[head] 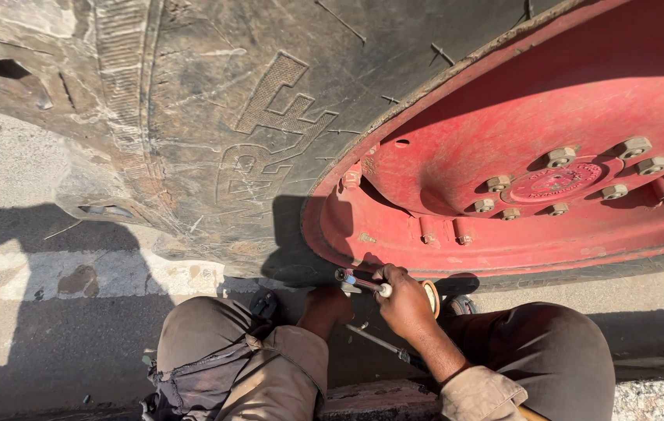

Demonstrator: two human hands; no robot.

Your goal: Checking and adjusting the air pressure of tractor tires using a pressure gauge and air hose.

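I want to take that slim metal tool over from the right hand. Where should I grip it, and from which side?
Grip the slim metal tool on its free left end, coming from the left. The right hand already covers the other end, and the shaft lies nearly level just below the red wheel rim.

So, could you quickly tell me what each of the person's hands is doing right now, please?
Left hand: low in shadow by the tyre; grip cannot be told.
Right hand: closed around a slim metal tool.
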